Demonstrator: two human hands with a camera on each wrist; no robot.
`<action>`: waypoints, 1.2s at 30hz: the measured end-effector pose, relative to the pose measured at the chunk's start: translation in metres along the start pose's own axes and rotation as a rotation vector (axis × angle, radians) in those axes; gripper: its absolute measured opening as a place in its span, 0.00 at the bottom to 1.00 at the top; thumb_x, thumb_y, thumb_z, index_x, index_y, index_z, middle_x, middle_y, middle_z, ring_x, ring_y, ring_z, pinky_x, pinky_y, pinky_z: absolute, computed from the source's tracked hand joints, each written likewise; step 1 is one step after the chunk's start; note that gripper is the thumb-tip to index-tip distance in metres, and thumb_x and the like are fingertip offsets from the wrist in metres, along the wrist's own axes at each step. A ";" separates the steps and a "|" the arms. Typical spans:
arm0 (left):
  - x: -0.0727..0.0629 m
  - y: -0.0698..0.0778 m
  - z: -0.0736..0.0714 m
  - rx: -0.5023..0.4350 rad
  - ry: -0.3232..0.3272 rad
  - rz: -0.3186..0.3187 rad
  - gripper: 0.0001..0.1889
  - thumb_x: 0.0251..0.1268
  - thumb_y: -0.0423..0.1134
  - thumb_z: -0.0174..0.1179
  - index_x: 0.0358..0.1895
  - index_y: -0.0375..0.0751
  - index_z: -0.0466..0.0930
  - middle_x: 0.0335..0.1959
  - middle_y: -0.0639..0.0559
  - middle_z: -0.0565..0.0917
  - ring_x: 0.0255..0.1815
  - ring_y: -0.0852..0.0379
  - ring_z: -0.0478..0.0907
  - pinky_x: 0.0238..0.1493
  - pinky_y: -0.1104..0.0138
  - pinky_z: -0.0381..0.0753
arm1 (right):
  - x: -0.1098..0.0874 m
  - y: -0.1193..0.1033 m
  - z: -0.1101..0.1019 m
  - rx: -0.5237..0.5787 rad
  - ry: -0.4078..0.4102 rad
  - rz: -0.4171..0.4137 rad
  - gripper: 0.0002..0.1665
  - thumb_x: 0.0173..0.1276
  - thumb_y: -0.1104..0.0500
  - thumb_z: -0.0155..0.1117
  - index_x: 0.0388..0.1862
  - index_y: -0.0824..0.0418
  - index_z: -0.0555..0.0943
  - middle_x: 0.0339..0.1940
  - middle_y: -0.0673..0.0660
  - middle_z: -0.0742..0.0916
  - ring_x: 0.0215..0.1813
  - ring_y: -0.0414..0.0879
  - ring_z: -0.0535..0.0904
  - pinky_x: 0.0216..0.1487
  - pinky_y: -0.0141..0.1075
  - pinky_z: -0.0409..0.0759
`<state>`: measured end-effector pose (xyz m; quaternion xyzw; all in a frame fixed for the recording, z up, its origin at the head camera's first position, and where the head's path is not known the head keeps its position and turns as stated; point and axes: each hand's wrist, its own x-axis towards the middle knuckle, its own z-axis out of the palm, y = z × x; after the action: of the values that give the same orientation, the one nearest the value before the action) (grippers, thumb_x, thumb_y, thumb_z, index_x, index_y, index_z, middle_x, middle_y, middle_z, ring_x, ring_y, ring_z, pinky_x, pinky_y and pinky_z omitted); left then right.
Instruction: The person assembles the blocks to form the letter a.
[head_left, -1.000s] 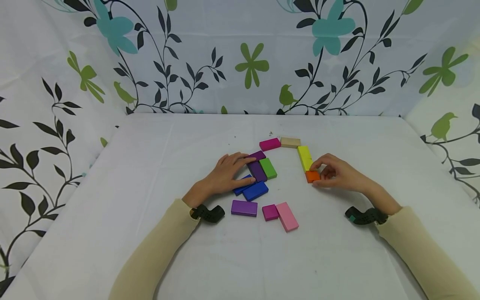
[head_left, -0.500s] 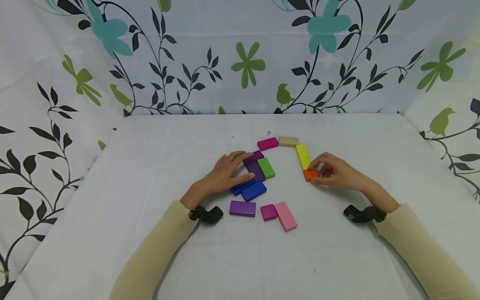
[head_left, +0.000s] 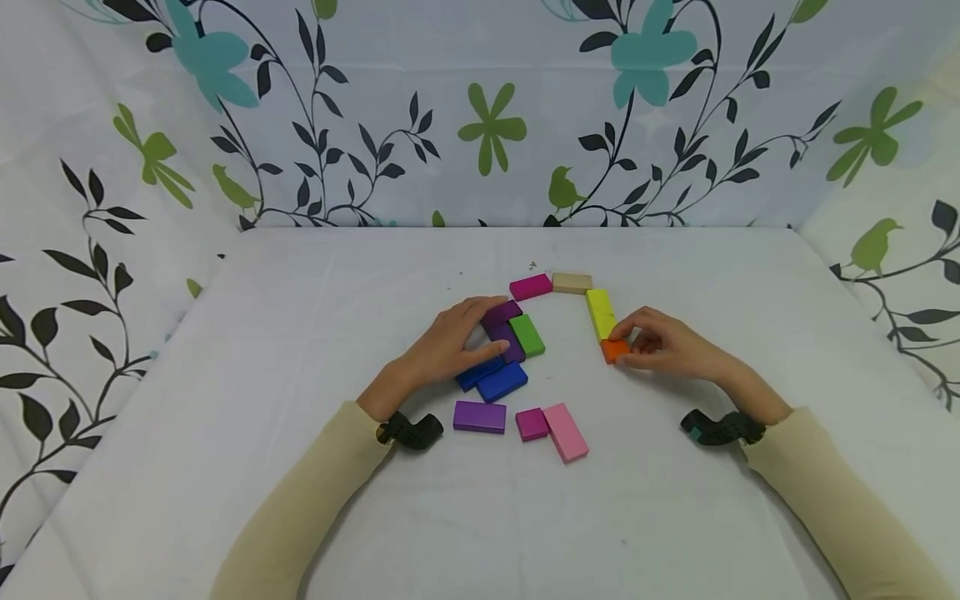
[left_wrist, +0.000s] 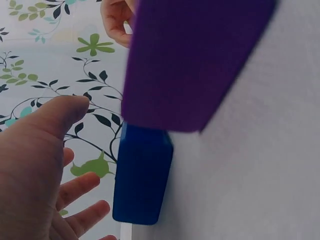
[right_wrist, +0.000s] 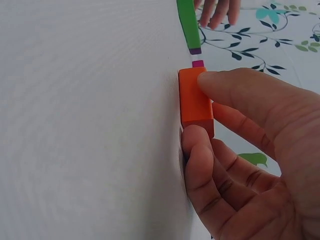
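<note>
My right hand (head_left: pixel 671 346) has thumb and fingers at the small orange block (head_left: pixel 615 351), pinching it. That orange block (right_wrist: pixel 195 96) lies at the near end of the yellow block (head_left: pixel 601 313). With fingers spread, my left hand (head_left: pixel 446 346) hovers by the dark purple block (head_left: pixel 507 340) and a blue block (head_left: pixel 478 374). Its thumb (left_wrist: pixel 70 112) stands apart from the blocks in the left wrist view. Against the dark purple block leans a green block (head_left: pixel 528 336), and another purple block (head_left: pixel 501 313) sits beyond, partly under the fingertips.
A magenta block (head_left: pixel 531 287) and a tan block (head_left: pixel 572 283) lie at the back. Nearer are a second blue block (head_left: pixel 502 382), a violet block (head_left: pixel 480 417), a small magenta block (head_left: pixel 532 424) and a pink block (head_left: pixel 566 432). A patterned cloth (head_left: pixel 420 50) hangs behind the white table (head_left: pixel 637 500).
The whole scene shifts slightly left as the head camera moves. The right hand keeps its pinch on the orange block; the left hand's fingers reach slightly farther over the purple blocks.
</note>
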<state>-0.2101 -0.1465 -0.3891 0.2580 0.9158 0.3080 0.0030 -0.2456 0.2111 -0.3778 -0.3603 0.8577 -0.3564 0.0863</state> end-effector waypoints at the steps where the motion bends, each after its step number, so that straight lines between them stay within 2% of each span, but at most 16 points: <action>1: 0.001 0.001 -0.001 -0.009 0.001 0.005 0.35 0.70 0.53 0.57 0.75 0.49 0.57 0.73 0.48 0.64 0.74 0.49 0.58 0.73 0.47 0.51 | 0.000 0.000 0.000 -0.001 0.001 0.001 0.17 0.62 0.66 0.70 0.50 0.64 0.80 0.46 0.57 0.80 0.35 0.43 0.75 0.40 0.27 0.77; 8: 0.005 0.010 -0.003 -0.051 -0.024 0.059 0.32 0.69 0.48 0.58 0.74 0.45 0.61 0.71 0.47 0.67 0.73 0.49 0.61 0.73 0.48 0.55 | 0.001 -0.001 -0.002 0.005 -0.006 0.005 0.17 0.62 0.66 0.70 0.50 0.64 0.80 0.46 0.57 0.80 0.35 0.43 0.75 0.40 0.27 0.77; 13: 0.006 0.014 -0.002 -0.043 -0.043 0.096 0.28 0.70 0.46 0.59 0.70 0.43 0.66 0.68 0.46 0.71 0.72 0.48 0.62 0.72 0.50 0.58 | 0.001 0.000 -0.002 0.014 -0.014 0.009 0.17 0.62 0.67 0.69 0.51 0.64 0.79 0.46 0.58 0.80 0.35 0.43 0.75 0.40 0.27 0.77; 19: 0.012 0.018 -0.001 -0.050 -0.065 0.111 0.23 0.70 0.44 0.59 0.65 0.40 0.72 0.65 0.46 0.74 0.68 0.49 0.66 0.69 0.55 0.65 | 0.001 0.002 -0.002 0.026 -0.022 0.040 0.17 0.63 0.66 0.69 0.51 0.64 0.79 0.46 0.58 0.81 0.36 0.44 0.75 0.41 0.27 0.77; 27: 0.022 0.016 0.006 -0.035 -0.121 0.116 0.20 0.71 0.42 0.57 0.62 0.39 0.74 0.62 0.45 0.76 0.64 0.51 0.70 0.67 0.58 0.68 | 0.001 0.004 0.000 0.050 -0.025 0.044 0.18 0.63 0.65 0.69 0.52 0.64 0.79 0.47 0.58 0.81 0.36 0.44 0.75 0.41 0.28 0.77; 36: 0.026 0.011 0.009 0.043 -0.057 0.184 0.15 0.73 0.35 0.54 0.59 0.38 0.77 0.60 0.43 0.77 0.65 0.48 0.71 0.67 0.54 0.67 | 0.000 0.003 0.000 0.046 -0.018 0.058 0.18 0.63 0.64 0.70 0.52 0.63 0.79 0.46 0.57 0.81 0.36 0.45 0.75 0.40 0.28 0.76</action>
<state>-0.2260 -0.1217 -0.3865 0.3495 0.8942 0.2795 -0.0047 -0.2474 0.2132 -0.3799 -0.3366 0.8586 -0.3700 0.1126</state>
